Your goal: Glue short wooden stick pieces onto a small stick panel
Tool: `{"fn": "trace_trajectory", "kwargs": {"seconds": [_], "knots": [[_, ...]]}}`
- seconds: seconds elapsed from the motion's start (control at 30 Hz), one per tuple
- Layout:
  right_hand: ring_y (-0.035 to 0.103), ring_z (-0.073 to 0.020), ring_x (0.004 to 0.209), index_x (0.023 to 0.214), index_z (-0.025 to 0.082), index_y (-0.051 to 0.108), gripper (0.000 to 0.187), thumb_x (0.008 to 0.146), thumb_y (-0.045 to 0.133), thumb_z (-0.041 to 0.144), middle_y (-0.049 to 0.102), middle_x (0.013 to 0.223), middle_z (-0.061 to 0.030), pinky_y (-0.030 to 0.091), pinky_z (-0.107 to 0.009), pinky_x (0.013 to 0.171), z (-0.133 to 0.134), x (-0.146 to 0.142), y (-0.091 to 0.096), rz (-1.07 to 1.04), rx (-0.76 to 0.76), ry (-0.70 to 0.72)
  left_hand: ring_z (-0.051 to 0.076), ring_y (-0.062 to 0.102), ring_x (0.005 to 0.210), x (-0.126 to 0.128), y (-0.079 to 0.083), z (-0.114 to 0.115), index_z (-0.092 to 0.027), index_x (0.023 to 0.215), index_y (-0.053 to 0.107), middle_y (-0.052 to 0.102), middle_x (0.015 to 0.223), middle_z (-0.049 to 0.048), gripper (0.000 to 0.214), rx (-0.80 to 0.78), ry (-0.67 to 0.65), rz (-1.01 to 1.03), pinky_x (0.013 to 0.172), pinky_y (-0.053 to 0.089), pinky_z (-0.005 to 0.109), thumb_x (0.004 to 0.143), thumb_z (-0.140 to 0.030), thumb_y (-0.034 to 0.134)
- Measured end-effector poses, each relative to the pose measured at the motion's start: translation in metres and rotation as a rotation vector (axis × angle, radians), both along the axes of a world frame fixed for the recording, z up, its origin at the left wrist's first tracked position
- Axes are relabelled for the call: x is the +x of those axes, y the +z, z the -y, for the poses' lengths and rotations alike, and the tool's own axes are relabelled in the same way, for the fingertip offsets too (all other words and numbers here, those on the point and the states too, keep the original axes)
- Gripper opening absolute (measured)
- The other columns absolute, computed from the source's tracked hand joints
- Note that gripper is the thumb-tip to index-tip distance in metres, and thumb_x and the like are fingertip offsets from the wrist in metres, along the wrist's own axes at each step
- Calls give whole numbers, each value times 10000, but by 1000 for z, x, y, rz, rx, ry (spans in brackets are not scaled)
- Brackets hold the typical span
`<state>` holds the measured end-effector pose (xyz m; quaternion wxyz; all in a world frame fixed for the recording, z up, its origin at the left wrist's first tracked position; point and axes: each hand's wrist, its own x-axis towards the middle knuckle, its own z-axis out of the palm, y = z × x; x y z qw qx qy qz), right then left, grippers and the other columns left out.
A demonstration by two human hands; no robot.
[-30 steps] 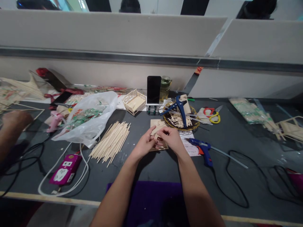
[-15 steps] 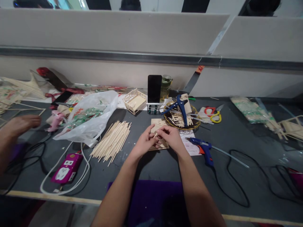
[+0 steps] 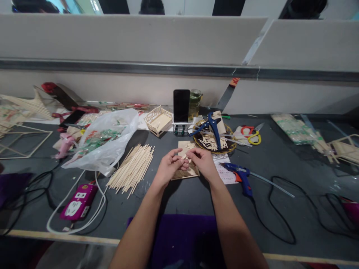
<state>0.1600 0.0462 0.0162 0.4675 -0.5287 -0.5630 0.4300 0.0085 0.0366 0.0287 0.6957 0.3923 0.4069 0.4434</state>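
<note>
Over a small panel of sticks, my left hand and my right hand meet with fingers closed in a pinch. Between the fingertips is a short pale wooden stick, partly hidden by the fingers. The panel lies on the table below, beside a flat wooden piece just behind the hands. Left of my hands, a loose pile of long wooden sticks is spread out. A blue glue gun with a clear glue stick lies to the right.
A woven basket holds short sticks and blue pliers. Scissors lie to its right. Behind stand a phone and a small stick-built model. A plastic bag, a purple power box and cables are leftward.
Another person's hand at the far left has gone out of view. My hands stay together, with the fingers slightly shifted and more of the stick panel showing. The view has shifted slightly.
</note>
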Motion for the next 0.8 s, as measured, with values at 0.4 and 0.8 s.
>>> {"fn": "trace_trajectory", "kwargs": {"seconds": [0.4,0.8], "knots": [[478,-99,528,821,182,679,184,737,630,337,593,661,12,427,-221,495,3,-5,9,-191,3,-37,110,612,556,1,3,2,-132,819,672,660,653,3,261,156,222,-104,588,506,235,659,-319,757],[501,-100,553,772,184,659,151,755,634,332,594,675,6,447,-231,523,5,-7,12,-192,80,-36,110,604,566,1,5,4,-151,817,731,671,664,12,204,234,272,-162,598,492,230,668,-290,753]]}}
